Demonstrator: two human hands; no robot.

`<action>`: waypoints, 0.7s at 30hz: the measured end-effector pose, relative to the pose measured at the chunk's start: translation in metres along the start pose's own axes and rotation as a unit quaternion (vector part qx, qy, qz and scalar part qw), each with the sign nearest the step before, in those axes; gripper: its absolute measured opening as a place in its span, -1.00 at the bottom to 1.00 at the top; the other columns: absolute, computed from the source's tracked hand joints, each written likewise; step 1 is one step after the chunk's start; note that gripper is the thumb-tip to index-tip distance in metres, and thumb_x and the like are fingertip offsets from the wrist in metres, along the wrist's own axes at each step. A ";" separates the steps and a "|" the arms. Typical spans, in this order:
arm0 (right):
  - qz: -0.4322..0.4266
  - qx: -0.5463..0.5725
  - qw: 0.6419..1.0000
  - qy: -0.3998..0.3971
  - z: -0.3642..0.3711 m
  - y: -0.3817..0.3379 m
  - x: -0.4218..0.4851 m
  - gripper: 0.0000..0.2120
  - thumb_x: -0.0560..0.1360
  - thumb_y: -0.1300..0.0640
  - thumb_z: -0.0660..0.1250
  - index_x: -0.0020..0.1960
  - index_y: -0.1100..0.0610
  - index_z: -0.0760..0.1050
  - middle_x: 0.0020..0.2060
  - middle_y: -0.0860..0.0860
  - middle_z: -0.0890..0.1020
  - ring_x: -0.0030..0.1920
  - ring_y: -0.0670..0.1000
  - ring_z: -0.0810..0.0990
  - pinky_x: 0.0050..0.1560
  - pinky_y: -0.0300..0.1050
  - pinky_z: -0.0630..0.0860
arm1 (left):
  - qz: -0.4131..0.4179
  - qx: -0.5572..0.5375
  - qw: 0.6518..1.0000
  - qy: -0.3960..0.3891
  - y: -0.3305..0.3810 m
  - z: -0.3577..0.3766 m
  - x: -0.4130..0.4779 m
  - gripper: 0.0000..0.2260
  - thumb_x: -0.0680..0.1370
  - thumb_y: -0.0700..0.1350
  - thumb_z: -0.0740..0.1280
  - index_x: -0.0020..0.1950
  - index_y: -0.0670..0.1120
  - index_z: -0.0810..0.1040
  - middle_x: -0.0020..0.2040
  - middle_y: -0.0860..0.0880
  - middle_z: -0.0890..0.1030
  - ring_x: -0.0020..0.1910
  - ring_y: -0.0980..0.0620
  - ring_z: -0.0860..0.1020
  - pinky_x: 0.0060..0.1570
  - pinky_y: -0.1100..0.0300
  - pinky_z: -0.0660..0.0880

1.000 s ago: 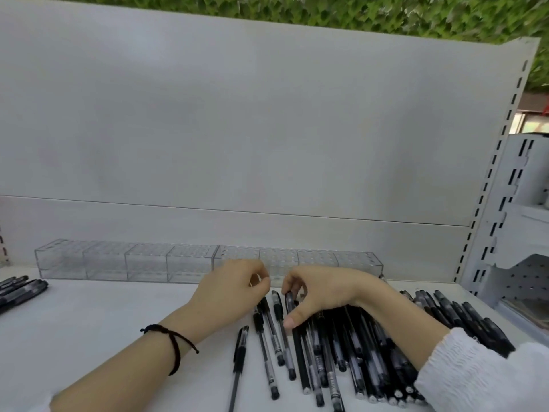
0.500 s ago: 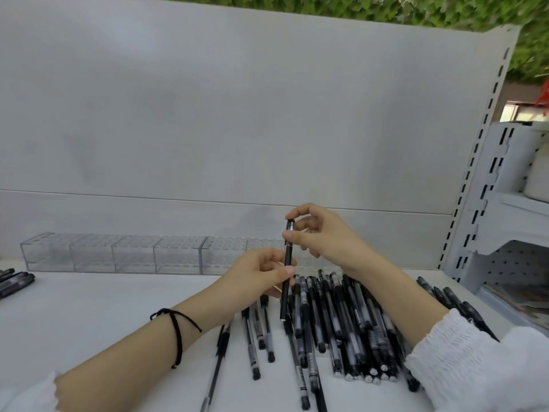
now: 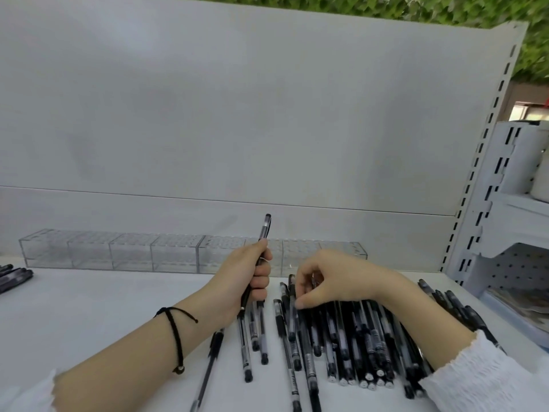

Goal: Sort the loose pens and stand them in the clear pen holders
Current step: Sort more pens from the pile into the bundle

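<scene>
Head view: shelf (image 3: 89, 307) carries clear pen holders (image 3: 175, 251) along the back, unfilled; loose pens (image 3: 356, 337) heaped in front. Left hand (image 3: 246, 281) fisted round one upright pen (image 3: 263, 231); right hand (image 3: 341, 281) pinching a pile pen (image 3: 292, 310). Risk: the lift drags neighbours and they roll off.

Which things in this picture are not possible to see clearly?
Head view: whether the right hand pinches a pen; the hand itself hides the contact.
Pen pile: partly under the right forearm.
Left pens: cut by the frame edge.
Clear pen holders: holes too small, blurred.
</scene>
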State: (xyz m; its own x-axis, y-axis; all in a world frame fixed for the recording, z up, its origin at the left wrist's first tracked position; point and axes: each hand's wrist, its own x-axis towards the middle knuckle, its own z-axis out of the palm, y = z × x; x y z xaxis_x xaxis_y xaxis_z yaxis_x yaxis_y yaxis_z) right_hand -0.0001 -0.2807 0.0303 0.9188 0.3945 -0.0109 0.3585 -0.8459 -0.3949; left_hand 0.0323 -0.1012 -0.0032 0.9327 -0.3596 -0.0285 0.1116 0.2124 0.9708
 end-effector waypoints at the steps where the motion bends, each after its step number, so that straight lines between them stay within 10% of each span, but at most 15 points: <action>1: -0.004 0.004 1.000 -0.001 0.001 -0.002 0.000 -0.87 0.42 0.02 0.49 -0.11 0.07 0.65 -0.31 -0.14 0.63 -0.37 -0.24 0.45 -0.27 -0.36 0.34 | 0.006 0.004 1.000 0.000 0.000 0.000 0.000 -0.74 0.66 0.01 0.15 -0.19 -0.08 0.35 -0.43 0.03 0.18 -0.53 0.11 0.12 -0.61 0.31 0.10; 14: -0.018 -0.040 0.999 -0.008 0.009 -0.007 0.003 -0.81 0.48 0.18 0.36 0.05 0.02 0.66 -0.17 -0.16 0.64 -0.28 -0.31 0.49 -0.22 -0.45 0.36 | 0.034 0.017 0.999 0.006 0.003 -0.008 0.003 -0.75 0.66 -0.01 0.14 -0.17 -0.09 0.36 -0.47 0.04 0.23 -0.54 0.11 0.14 -0.60 0.31 0.12; 21: -0.027 -0.078 0.997 -0.013 0.013 -0.014 0.001 -0.70 0.37 -0.20 0.46 -0.16 0.02 0.57 -0.17 -0.04 0.62 -0.13 -0.04 0.57 -0.02 0.04 0.55 | 0.035 0.024 0.999 0.011 0.001 -0.007 0.002 -0.76 0.66 -0.02 0.15 -0.16 -0.10 0.36 -0.46 0.04 0.23 -0.53 0.10 0.14 -0.61 0.30 0.12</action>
State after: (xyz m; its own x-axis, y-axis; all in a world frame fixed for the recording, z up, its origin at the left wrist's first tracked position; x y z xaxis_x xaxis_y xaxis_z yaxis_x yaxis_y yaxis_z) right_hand -0.0064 -0.2641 0.0233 0.8940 0.4476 -0.0181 0.4298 -0.8683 -0.2476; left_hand 0.0368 -0.0952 -0.0036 0.9451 -0.3250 0.0344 0.0301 0.1915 0.9810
